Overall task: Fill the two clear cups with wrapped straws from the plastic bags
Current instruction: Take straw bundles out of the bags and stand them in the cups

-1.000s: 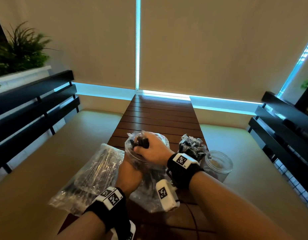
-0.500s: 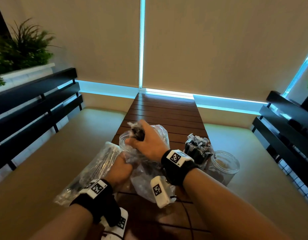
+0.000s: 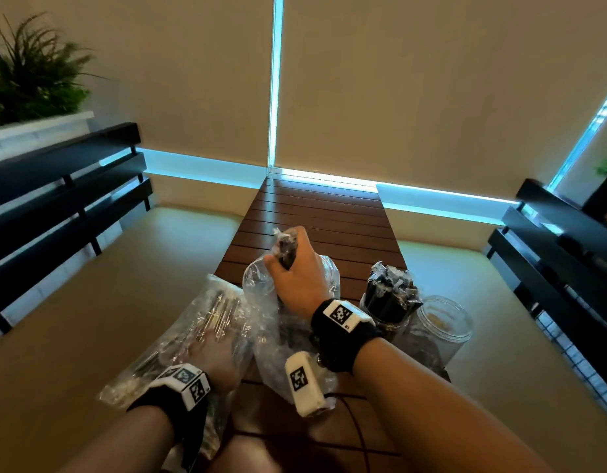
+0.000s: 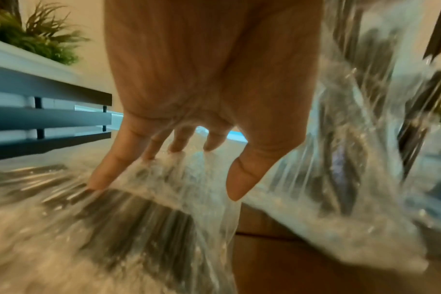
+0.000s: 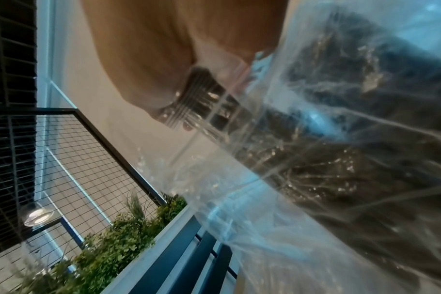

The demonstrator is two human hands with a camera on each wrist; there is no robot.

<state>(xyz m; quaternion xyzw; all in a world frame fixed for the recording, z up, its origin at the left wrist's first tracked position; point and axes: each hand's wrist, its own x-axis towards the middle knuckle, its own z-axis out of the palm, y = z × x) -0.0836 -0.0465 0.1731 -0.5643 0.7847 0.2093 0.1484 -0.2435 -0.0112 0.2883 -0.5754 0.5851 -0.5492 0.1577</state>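
Observation:
My right hand grips a bundle of dark wrapped straws just above the mouth of the middle plastic bag; the right wrist view shows the straws running from my fist down into that bag. My left hand lies with straight fingers on the left plastic bag of straws, partly veiled by film. The left wrist view shows its fingertips touching that bag. One clear cup stands packed with dark straws. Beside it, the second clear cup holds no straws.
Everything sits at the near end of a narrow slatted wooden table running away to a blind-covered window. Dark benches stand left and right. A planter sits at far left. Cream floor flanks the table.
My right hand has risen and moved away from me, drawing the straw bundle up out of the middle bag. My left hand has left that bag and dropped onto the left bag.

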